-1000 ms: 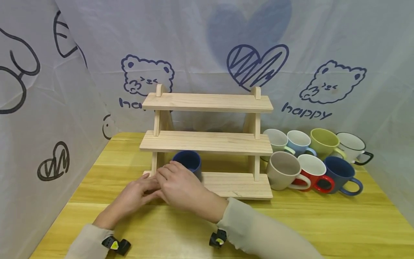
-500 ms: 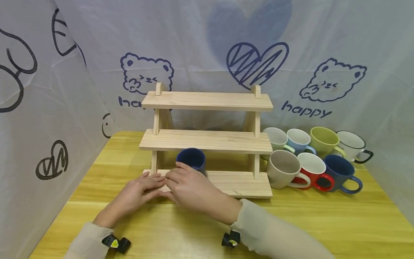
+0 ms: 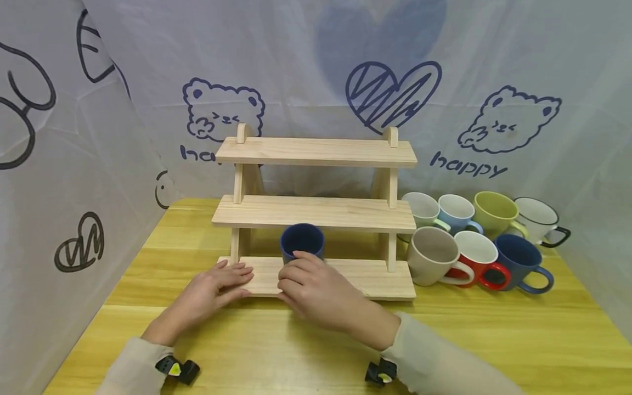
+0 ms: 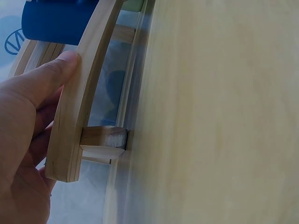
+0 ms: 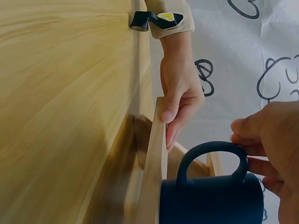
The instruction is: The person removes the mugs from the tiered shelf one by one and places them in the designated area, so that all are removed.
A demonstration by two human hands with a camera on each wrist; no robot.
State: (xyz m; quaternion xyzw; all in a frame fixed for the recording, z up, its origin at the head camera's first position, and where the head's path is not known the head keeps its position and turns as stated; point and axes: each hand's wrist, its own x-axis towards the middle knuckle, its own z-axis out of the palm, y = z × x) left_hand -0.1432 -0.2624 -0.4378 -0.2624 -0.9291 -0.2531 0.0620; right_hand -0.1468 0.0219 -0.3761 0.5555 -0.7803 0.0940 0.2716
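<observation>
A dark blue mug (image 3: pixel 302 241) stands on the bottom board of a three-tier wooden shelf (image 3: pixel 316 211). My right hand (image 3: pixel 323 291) is at the mug's near side, its curled fingers at the rim and beside the handle. From the right wrist view, the handle (image 5: pixel 212 145) sticks out toward my left hand. My left hand (image 3: pixel 204 296) rests on the bottom board's left front end, fingers lying on the top and thumb near the front edge. The left wrist view shows the thumb (image 4: pixel 65 60) against the board (image 4: pixel 70 126); the other fingers are partly hidden behind it.
Several mugs stand close together right of the shelf, among them a beige mug (image 3: pixel 432 258), a red mug (image 3: pixel 476 258), another blue mug (image 3: pixel 518 263) and a yellow-green mug (image 3: pixel 496 214). White printed cloth (image 3: pixel 306 66) hangs behind the yellow wooden table (image 3: pixel 247 351).
My right hand and the blue mug have slid right along the bottom board, from its left end toward the middle, away from my left hand. My left hand stays in place.
</observation>
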